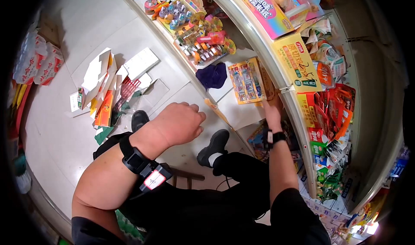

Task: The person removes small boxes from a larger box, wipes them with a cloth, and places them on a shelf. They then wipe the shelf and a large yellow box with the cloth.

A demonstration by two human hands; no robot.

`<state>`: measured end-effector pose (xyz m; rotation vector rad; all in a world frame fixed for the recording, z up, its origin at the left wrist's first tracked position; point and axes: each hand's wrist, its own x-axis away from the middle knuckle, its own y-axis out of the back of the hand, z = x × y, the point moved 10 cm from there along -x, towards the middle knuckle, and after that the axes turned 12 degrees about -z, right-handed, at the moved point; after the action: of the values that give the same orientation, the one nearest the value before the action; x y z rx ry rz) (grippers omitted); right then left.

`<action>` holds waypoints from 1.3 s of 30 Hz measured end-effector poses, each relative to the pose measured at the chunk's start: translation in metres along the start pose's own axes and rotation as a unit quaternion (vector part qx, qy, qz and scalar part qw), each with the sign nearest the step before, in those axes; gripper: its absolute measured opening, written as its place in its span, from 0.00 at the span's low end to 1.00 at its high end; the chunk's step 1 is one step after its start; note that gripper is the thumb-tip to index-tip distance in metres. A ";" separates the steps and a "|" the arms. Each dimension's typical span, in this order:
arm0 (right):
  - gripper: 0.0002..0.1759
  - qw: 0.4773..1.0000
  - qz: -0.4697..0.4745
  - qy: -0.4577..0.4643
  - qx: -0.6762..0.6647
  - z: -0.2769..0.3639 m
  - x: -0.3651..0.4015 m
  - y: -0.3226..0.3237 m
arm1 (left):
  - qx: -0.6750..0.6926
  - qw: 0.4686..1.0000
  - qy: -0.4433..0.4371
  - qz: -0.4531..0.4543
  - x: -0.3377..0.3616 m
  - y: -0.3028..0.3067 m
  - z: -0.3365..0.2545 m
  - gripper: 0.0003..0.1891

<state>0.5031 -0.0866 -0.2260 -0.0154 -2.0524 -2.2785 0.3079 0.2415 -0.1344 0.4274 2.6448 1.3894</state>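
My left hand (179,123) hovers over the floor in front of the shelf, curled in a loose fist, with nothing showing in it. On the lower shelf lies a yellow box (245,81) with rows of small packaged items in its front. My right hand (272,114) is at the near right corner of this box, its fingers closed on the edge and partly hidden. A dark purple cloth (212,76) lies just left of the box. Both wrists wear black straps; the left one carries a device with a white label.
Small toys and bottles (201,50) fill the lower shelf beyond the cloth. An upper shelf edge (283,83) with snack packets (335,111) curves along the right. Flattened cartons (103,89) lie on the floor at left. A stool (188,176) stands below my left arm.
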 end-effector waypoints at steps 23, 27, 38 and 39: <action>0.46 0.994 -0.102 0.029 -0.038 0.061 -0.038 -0.001 | 0.005 0.998 0.028 0.055 -0.005 -0.018 0.016 0.14; 0.46 0.998 -0.050 0.025 0.006 0.087 -0.020 0.001 | 0.010 1.000 0.014 0.004 -0.005 -0.018 0.017 0.14; 0.48 0.995 -0.075 0.057 -0.030 0.072 -0.024 -0.013 | 0.003 0.999 0.027 0.019 -0.004 -0.011 0.026 0.14; 0.42 0.994 -0.073 0.047 -0.064 0.067 -0.024 -0.017 | 0.005 1.000 0.024 0.012 -0.004 -0.009 0.027 0.14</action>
<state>0.5235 -0.0175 -0.2368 0.2365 -1.9192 -2.4407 0.3162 0.2563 -0.1573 0.4329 2.6944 1.4101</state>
